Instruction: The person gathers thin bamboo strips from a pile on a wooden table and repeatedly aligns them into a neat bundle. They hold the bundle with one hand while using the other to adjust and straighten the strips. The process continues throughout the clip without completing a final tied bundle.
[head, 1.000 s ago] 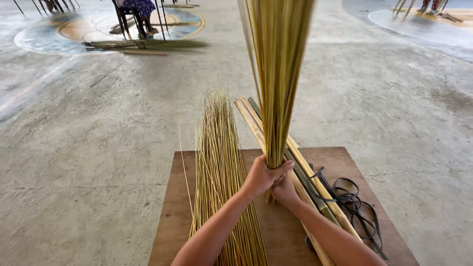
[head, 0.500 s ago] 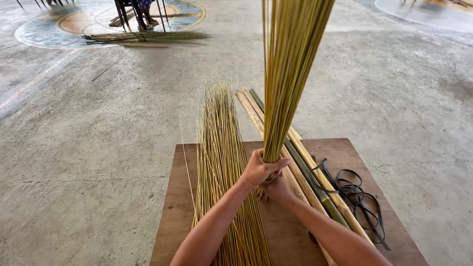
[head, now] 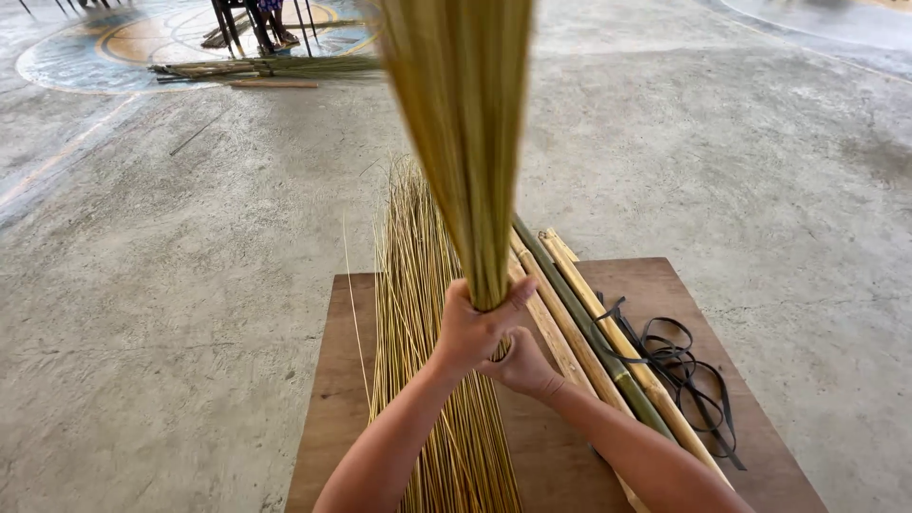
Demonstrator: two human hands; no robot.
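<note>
I hold a thick bundle of thin yellow-green sticks [head: 465, 133] upright over a brown wooden table [head: 665, 285]. My left hand [head: 475, 328] is wrapped around the bundle near its lower end. Just below it, my right hand [head: 524, 366] grips the bundle's base. The top of the bundle fans out and runs past the frame's upper edge. Under my arms a loose pile of similar sticks [head: 418, 313] lies flat on the table, its tips reaching over the far edge.
Several bamboo poles [head: 589, 323], yellow and green, lie to the right of the pile. Black straps [head: 684, 370] are coiled beside them. Around the table is a concrete floor [head: 190, 285]. Far back lie more stick bundles [head: 266, 66] near chair legs.
The view has shifted, so the bundle and my hands sit more central and lower in the frame. Both hands keep their grip on the bundle.
</note>
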